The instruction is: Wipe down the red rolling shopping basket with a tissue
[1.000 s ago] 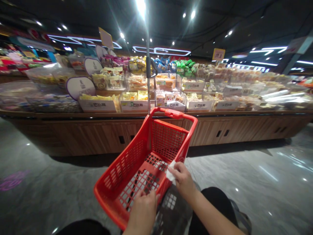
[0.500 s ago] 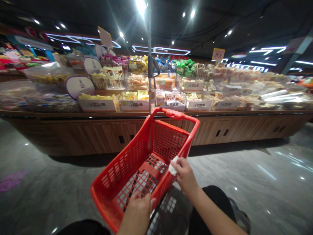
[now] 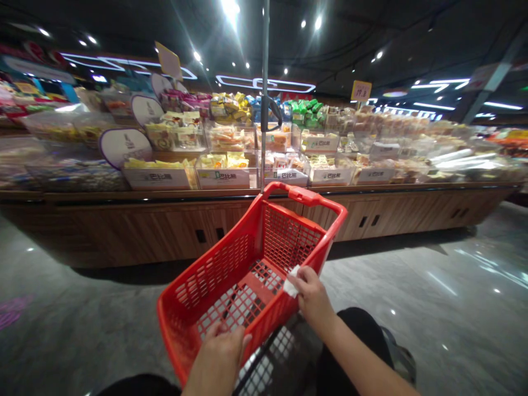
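Observation:
A red plastic shopping cart (image 3: 270, 314) with lattice sides and floor stands at an angle in front of me. My left hand (image 3: 218, 352) grips its near side rim toward the front-left end, fingers curled over the edge and partly hidden. Farther along that same rim, my right hand (image 3: 312, 294) pinches a white tissue (image 3: 291, 282) and presses it against the red plastic. Nothing lies in the cart's basket. The raised handle bar (image 3: 303, 193) is at the far end, close to the counter.
Beyond the cart runs a wooden display counter (image 3: 136, 228) with clear bins of packaged snacks (image 3: 231, 160). A thin upright pole (image 3: 265, 66) with a dark loop rises behind the handle. Grey glossy floor (image 3: 391, 286) surrounds the cart. My dark-clad knees show at the bottom.
In view the cart has swung slightly right, while the counter has shifted left. My left hand sits a little lower and farther left along the rim. The right hand still holds the tissue there.

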